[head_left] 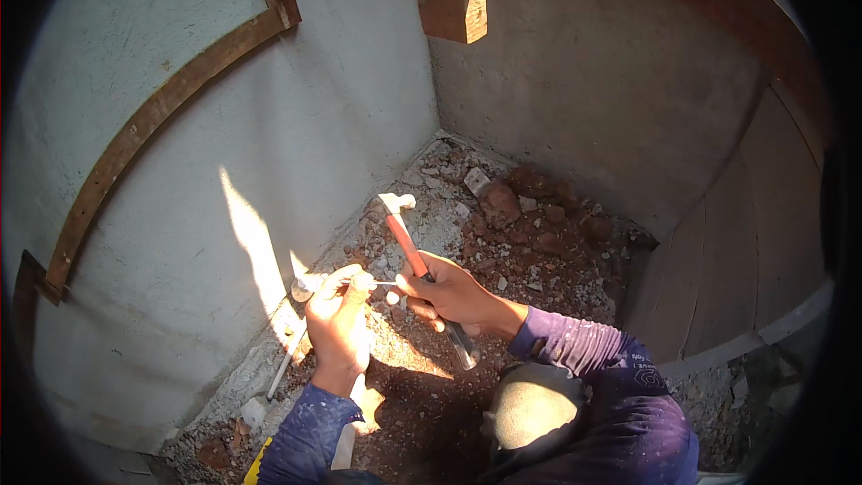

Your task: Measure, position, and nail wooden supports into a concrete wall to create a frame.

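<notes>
My right hand (458,292) is wrapped round a hammer (406,242) with a red and black handle. Its pale head points up and away, toward the wall corner. Just to the left, my left hand (337,319) is closed in a pinch on a thin metal rod (384,284), which spans the gap to my right thumb. The rod's full length and kind are hidden by the fingers. A whitish rounded lump (305,286) shows beside my left fingertips; I cannot tell what it is. Below it, a thin pale pole (287,361) slants down along the wall base.
Rubble and reddish soil (530,216) cover the ground at the wall corner. A pale wall (359,99) stands at left, a grey wall (593,90) ahead. Wooden strips (162,108) and a wooden block (449,0) are fixed above. Grey boards (727,251) stand at right.
</notes>
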The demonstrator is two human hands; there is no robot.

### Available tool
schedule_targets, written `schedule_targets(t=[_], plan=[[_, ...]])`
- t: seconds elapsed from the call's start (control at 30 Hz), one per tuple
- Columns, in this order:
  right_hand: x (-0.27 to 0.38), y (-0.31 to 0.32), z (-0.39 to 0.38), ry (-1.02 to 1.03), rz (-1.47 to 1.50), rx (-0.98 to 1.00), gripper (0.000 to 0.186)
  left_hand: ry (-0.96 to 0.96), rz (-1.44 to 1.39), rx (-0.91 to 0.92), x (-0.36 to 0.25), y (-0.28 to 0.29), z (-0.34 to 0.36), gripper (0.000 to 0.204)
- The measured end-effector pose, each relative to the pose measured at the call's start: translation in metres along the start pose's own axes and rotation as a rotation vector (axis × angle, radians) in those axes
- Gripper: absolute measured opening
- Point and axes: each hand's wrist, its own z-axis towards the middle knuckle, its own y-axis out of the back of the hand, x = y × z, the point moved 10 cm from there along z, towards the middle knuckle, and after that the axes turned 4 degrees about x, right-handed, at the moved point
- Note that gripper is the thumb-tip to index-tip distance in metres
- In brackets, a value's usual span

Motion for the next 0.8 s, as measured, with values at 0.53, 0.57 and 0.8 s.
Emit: schedule_targets(t=[0.53,0.57,0.8], plan=[[0.205,0.197,-0.028,0.738,0.131,-0.453,0.035,-0.772,0.516,0.071,-0.049,-0.199,0.058,0.05],[0.232,0.204,-0.032,0.838,0.126,-0.477,0.036,-0.838,0.567,0.037,-0.069,-0.205,0.065,0.059],[0.303,0.17,0.003,1.019,0.132,-0.322,0.037,-0.793,0.564,0.142,-0.156,-0.238,0.117,0.095]])
